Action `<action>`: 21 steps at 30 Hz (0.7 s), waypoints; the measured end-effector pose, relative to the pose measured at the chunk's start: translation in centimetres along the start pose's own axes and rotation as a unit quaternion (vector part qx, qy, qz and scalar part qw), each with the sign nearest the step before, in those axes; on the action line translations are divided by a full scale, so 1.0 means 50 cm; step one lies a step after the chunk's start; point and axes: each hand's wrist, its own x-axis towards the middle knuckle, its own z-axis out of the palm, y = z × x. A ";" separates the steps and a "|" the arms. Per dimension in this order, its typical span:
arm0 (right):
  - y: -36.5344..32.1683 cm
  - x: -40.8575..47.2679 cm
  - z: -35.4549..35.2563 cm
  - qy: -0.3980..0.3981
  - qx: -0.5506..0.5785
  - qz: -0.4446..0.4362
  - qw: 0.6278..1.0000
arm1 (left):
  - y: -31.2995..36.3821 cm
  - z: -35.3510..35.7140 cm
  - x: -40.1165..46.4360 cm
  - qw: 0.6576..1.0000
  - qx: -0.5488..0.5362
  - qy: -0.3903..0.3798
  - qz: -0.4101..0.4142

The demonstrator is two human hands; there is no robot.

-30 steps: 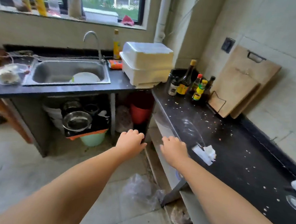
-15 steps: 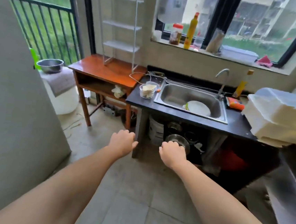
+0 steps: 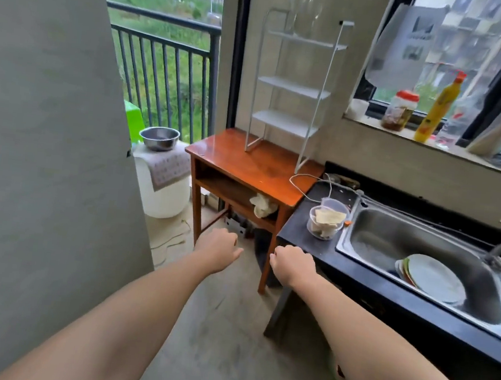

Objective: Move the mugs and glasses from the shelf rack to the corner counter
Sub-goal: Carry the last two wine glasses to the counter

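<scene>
A white shelf rack [image 3: 293,86] stands on a brown wooden table [image 3: 245,165] against the wall. Clear stemmed glasses [image 3: 304,14] stand on its top shelf; the three lower shelves look bare. No mugs are visible. My left hand [image 3: 217,249] and my right hand [image 3: 292,264] are stretched out in front of me above the floor, well short of the table. Both hang with fingers loosely curled and hold nothing.
A black counter [image 3: 306,229] with a steel sink [image 3: 420,252] holding plates runs along the right. A plastic tub [image 3: 325,221] sits by the sink. Bottles stand on the window sill [image 3: 431,140]. A grey wall [image 3: 49,139] bounds the left, with a steel bowl [image 3: 159,138] on a white bin.
My view has swung left, from the corner counter past the sink to the shelf rack and balcony door. Both hands stayed out in front, holding nothing.
</scene>
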 end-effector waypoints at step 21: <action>-0.131 0.802 -0.360 0.172 0.041 0.072 0.982 | -0.242 -0.392 0.779 0.987 -0.061 0.108 0.102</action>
